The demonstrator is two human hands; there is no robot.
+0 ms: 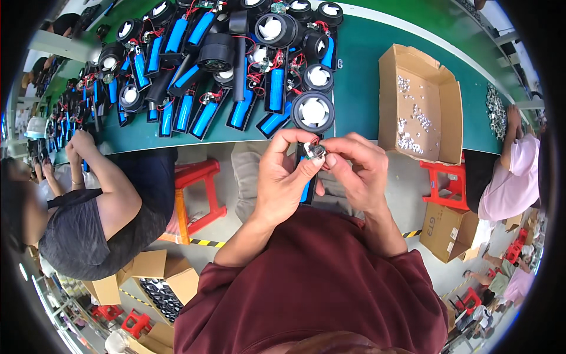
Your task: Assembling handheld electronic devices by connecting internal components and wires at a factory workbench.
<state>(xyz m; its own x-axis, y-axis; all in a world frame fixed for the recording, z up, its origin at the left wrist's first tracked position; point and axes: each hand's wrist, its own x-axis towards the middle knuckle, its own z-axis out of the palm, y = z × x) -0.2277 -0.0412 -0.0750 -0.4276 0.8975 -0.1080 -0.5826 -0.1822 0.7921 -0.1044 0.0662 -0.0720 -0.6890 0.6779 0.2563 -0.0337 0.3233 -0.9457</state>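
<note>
Left hand (pixel 279 184), right hand (pixel 364 178) pinch small white-silver part (pixel 314 151) — likely steadying it; brown open cardboard box (pixel 387 107), two o'clock — seemingly within reach.

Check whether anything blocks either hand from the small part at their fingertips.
Nothing visible does: the left hand holds the small part, and the right hand is right at it. The cardboard box stands to the right, not in between.
</note>
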